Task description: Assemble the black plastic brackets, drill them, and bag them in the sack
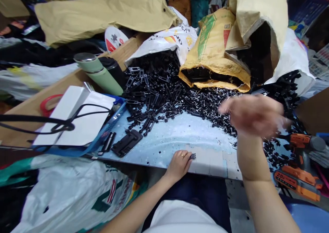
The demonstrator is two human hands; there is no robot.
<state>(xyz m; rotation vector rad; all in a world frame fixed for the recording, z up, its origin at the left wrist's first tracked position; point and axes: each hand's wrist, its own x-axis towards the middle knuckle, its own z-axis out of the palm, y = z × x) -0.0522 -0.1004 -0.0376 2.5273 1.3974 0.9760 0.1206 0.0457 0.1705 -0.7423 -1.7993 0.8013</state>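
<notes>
Near the table's front edge, my left hand (178,165) is closed on a small black plastic part (192,156), whose pronged end sticks out past the fingertips. My right hand (257,116) is raised over the right side of the table and smeared by motion, so its fingers and anything in them cannot be made out. Behind and below it spreads a heap of small black pieces with metal pins (210,104). Longer black slotted plastic parts (154,89) lie piled to the left of these.
An orange cordless drill (299,178) stands at the right edge. A yellow woven sack (213,51) opens onto the heap. At left are a blue basket (84,152) with white boxes, a green flask (102,77) and a black plastic block (127,142).
</notes>
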